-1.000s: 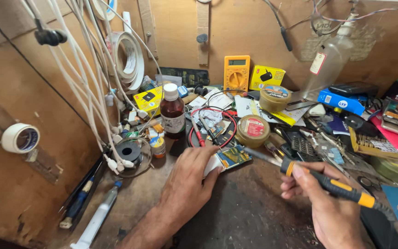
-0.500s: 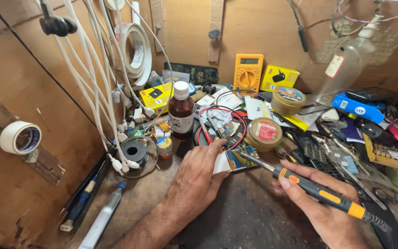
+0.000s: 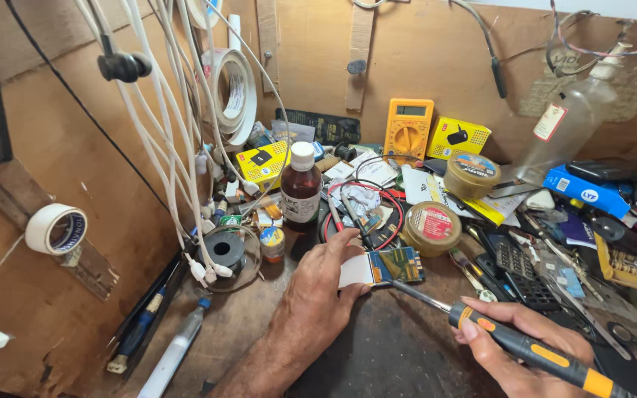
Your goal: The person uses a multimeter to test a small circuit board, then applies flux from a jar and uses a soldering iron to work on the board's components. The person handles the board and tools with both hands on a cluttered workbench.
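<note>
**Iron tip at the board**

The left hand (image 3: 318, 284) pins a small circuit board (image 3: 396, 265) flat on the table (image 3: 377, 354). The right hand (image 3: 528, 346) grips a soldering iron (image 3: 510, 343), its long axis slanting up-left, tip meeting the board's near edge. The tip could slide onto the nearby fingers, or the board could shift.

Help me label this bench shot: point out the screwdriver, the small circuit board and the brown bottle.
screwdriver (image 3: 532, 352), head view, on its black and orange handle.
small circuit board (image 3: 396, 265), head view, on its exposed face.
brown bottle (image 3: 301, 193), head view, on its body.
</note>
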